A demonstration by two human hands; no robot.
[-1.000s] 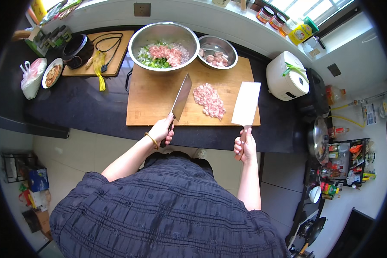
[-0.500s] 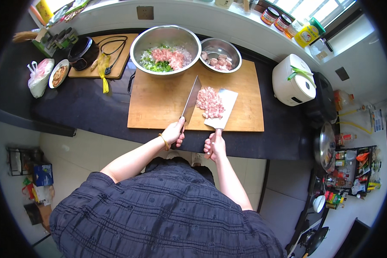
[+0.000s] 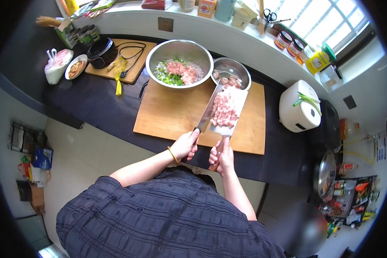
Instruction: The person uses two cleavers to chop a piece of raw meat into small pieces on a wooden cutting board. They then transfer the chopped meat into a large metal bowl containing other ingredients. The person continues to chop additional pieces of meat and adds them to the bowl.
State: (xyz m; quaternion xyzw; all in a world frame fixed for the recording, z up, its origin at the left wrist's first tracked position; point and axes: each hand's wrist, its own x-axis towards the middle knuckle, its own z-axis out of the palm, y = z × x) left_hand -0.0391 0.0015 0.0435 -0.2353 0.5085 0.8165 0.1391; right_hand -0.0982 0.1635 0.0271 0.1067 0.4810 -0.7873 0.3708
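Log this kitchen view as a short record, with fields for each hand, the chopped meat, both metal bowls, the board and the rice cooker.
Left hand: gripping a cleaver by its handle
Right hand: gripping a broad-bladed cleaver by its handle
Chopped meat: piled on the broad blade
Large bowl: chopped greens, pink meat
Small bowl: meat pieces
Cutting board: wooden, below the blades
Rice cooker: white, green stalks on top

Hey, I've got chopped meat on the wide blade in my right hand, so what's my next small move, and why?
Probably swing the wide blade over the large bowl: your right hand has it loaded with chopped meat, your left hand holds a knife alongside, and similar meat lies in that bowl.
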